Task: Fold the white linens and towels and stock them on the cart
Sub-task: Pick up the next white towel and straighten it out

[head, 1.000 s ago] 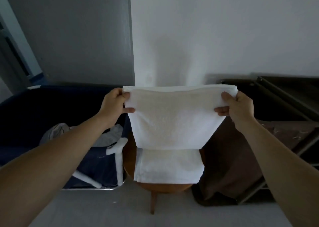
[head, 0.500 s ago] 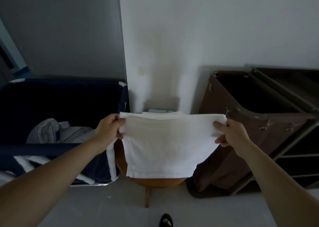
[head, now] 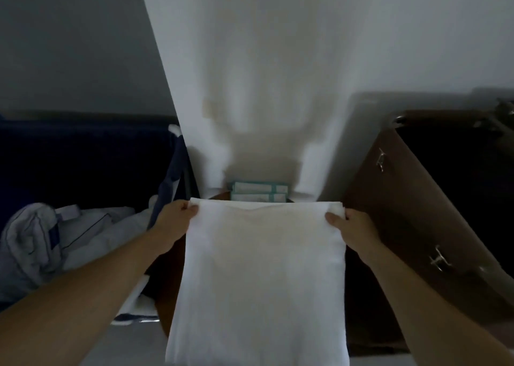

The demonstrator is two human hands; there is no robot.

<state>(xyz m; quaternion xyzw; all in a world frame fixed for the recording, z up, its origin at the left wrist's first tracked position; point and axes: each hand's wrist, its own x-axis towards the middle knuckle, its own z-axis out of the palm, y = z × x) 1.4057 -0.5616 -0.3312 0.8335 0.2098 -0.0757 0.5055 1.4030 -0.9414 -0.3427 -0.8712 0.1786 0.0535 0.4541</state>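
Note:
A folded white towel point(head: 261, 276) lies spread over a round wooden stool point(head: 167, 290), covering nearly all of its seat. My left hand point(head: 173, 223) pinches the towel's far left corner. My right hand point(head: 351, 226) pinches the far right corner. Both arms reach forward on either side of the towel. The brown housekeeping cart point(head: 411, 226) with its dark fabric bag stands to the right.
A dark blue laundry bin point(head: 83, 154) on the left holds crumpled white and blue-trimmed linens point(head: 55, 240). Two teal and white boxes point(head: 258, 191) sit against the white wall beyond the towel. Grey floor shows at the bottom left.
Both hands lowered the towel from chest height down onto the stool, and the view tilted down and moved closer. The grip on the two corners stays the same.

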